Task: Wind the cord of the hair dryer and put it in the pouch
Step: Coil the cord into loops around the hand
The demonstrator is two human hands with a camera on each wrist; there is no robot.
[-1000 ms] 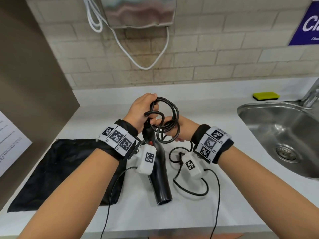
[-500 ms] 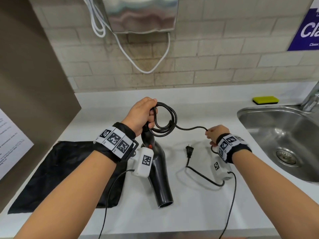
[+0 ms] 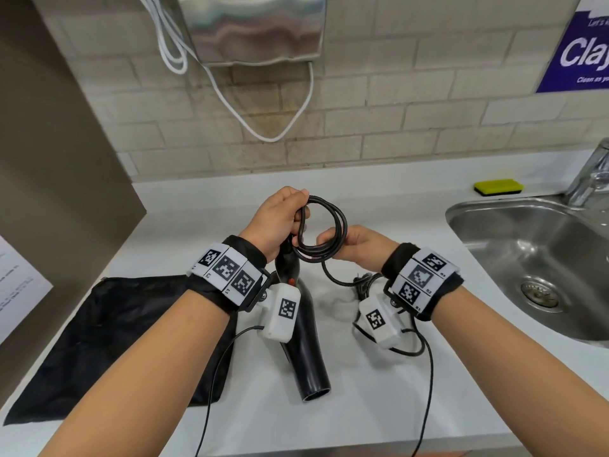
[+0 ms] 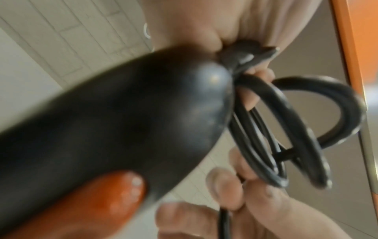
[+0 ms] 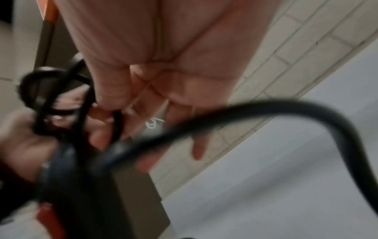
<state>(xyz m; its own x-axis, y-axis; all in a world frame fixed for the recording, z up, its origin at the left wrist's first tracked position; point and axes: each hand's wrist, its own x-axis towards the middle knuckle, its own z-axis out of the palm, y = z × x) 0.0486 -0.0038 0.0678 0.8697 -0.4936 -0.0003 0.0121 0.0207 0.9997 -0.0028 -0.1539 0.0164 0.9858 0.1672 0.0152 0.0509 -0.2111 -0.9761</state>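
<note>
A black hair dryer (image 3: pixel 306 341) with an orange switch (image 4: pixel 114 198) hangs nozzle-down over the white counter. My left hand (image 3: pixel 280 222) grips its handle end together with the coiled black cord (image 3: pixel 333 225). My right hand (image 3: pixel 352 245) pinches the cord at the right side of the coil. The loose end of the cord (image 5: pixel 266 111) runs down from there to the plug (image 3: pixel 364 282), half hidden behind my right wrist. In the wrist views the coil (image 4: pixel 286 129) shows as several loops held by both hands. A flat black pouch (image 3: pixel 108 338) lies on the counter at the left.
A steel sink (image 3: pixel 534 268) with a tap (image 3: pixel 593 173) is set into the counter at the right, with a yellow sponge (image 3: pixel 499 187) behind it. A steel hand dryer (image 3: pixel 253 28) with white cable hangs on the tiled wall. A brown panel (image 3: pixel 59 159) stands at the left.
My right hand, which was out to the right pulling the cord straight, has come back to the coil with another loop. The plug has slid towards my right wrist.
</note>
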